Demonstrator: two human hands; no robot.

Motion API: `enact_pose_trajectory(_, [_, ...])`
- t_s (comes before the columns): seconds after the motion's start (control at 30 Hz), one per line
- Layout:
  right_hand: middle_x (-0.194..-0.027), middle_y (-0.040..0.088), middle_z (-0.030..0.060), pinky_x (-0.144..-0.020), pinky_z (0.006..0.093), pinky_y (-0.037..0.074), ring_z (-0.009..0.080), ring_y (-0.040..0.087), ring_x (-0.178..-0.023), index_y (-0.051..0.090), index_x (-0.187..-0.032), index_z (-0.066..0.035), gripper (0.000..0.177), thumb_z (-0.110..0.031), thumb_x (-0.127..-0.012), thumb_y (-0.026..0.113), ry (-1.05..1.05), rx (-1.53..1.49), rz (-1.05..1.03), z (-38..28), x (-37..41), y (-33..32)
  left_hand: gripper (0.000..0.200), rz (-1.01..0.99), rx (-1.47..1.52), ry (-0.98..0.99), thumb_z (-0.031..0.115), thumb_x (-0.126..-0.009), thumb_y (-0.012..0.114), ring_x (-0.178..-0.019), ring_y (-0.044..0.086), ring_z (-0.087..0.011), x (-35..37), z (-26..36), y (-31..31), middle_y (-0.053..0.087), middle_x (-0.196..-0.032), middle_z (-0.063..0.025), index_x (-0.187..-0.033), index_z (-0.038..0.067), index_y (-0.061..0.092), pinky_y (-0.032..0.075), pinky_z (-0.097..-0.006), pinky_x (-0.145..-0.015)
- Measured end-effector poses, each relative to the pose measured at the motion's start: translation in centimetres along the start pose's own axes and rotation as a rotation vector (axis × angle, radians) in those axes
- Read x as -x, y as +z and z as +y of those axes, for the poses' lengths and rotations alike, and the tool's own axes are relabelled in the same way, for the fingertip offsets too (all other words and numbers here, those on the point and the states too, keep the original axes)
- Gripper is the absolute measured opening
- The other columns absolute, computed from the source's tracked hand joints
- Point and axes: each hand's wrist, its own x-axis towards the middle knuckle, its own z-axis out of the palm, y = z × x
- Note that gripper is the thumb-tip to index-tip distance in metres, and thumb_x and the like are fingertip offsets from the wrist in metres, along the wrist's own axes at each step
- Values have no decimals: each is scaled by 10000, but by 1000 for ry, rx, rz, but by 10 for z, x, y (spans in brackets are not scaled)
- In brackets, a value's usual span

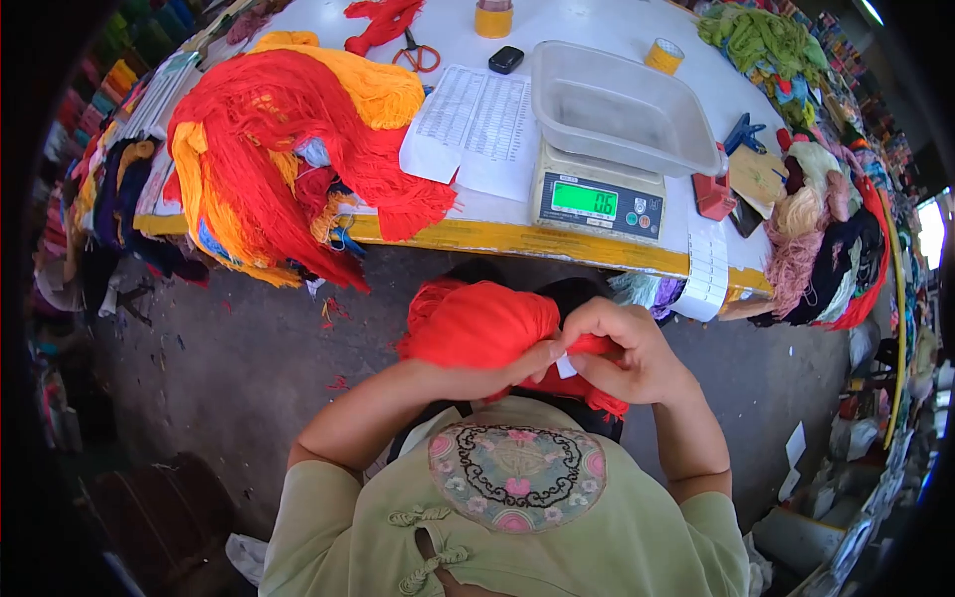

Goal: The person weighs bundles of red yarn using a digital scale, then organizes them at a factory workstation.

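Observation:
A thick hank of red yarn (487, 323) lies over my lap, just below the table edge. My left hand (517, 366) is closed at the lower right of the hank, its fingers pressed together on the yarn. Close against it, my right hand (629, 348) is curled in a pinch. A small white tag (566, 366) shows between the fingertips of both hands, against the red strands. Part of the hank behind the right hand is hidden.
On the table ahead stand a digital scale (600, 204) reading 0.6 with a plastic tub (627, 104) on top, a printed sheet (473, 124), scissors (418, 55) and a red-and-orange yarn pile (269, 149). More yarn (821, 219) hangs over the right edge.

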Motion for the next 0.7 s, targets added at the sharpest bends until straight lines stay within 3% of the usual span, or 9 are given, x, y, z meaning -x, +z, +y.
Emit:
enact_pose_trajectory(0.07, [-726,620,50,-623,244,456,125,628,-656,587,-972,-49,181,44,-830,652,-111,-16,-140,-4,-7,-10,370,-263,745,-341,408,-1001,493,-643,483,-118,2,-5,2,505,-676,2,-813,97,560,385,-266,-596])
enact_pose_trajectory(0.1, [-753,648,61,-630,245,472,127,654,-681,576,-909,-40,149,41,-829,672,-108,-8,-159,-4,-8,-11,276,-196,892,-337,317,-998,544,-624,482,-47,4,-2,4,528,-699,28,-845,91,588,377,-220,-548])
enact_pose_trajectory(0.2, [-789,674,73,-647,223,479,120,666,-698,572,-914,-27,134,44,-848,664,10,-35,24,3,4,-3,389,-290,824,-309,412,-1013,473,-662,482,-111,2,-10,8,515,-694,8,-797,102,565,386,-258,-626])
enact_pose_trajectory(0.27, [-787,682,59,-660,196,471,83,662,-718,545,-993,-22,189,58,-860,653,19,-80,119,5,6,6,341,-58,412,-113,364,-1007,497,-689,535,-147,2,8,2,567,-734,-15,-815,94,582,417,-284,-652])
enact_pose_trajectory(0.33, [-772,681,49,-671,190,471,64,655,-727,517,-1051,-15,246,67,-859,648,86,-83,217,10,11,13,278,63,199,-9,312,-993,526,-726,580,-179,1,13,0,608,-776,-33,-844,89,601,445,-310,-684])
enact_pose_trajectory(0.43, [-676,616,10,-619,190,434,43,581,-643,475,-1170,-22,370,51,-856,658,169,-165,292,1,7,21,182,102,251,-26,246,-965,569,-782,621,-207,2,9,5,640,-819,-46,-894,88,626,472,-337,-733])
enact_pose_trajectory(0.5, [-649,559,-12,-584,194,389,38,504,-603,458,-1236,-32,441,39,-853,666,245,-43,240,-4,8,17,146,143,371,-93,222,-953,588,-799,629,-204,1,7,9,641,-820,-44,-915,89,636,480,-338,-752])
enact_pose_trajectory(0.63, [-634,465,-50,-550,205,306,33,384,-587,436,-1337,-58,545,13,-853,677,307,-37,236,0,11,19,121,226,302,-16,200,-952,604,-798,623,-188,-1,-4,13,640,-843,-48,-915,89,635,483,-324,-753])
enact_pose_trajectory(0.7, [-685,521,-47,-589,198,342,26,435,-640,432,-1347,-54,547,5,-861,675,410,-127,145,1,15,16,123,268,212,54,192,-956,607,-795,618,-163,-1,-14,16,635,-847,-41,-915,79,630,484,-311,-744])
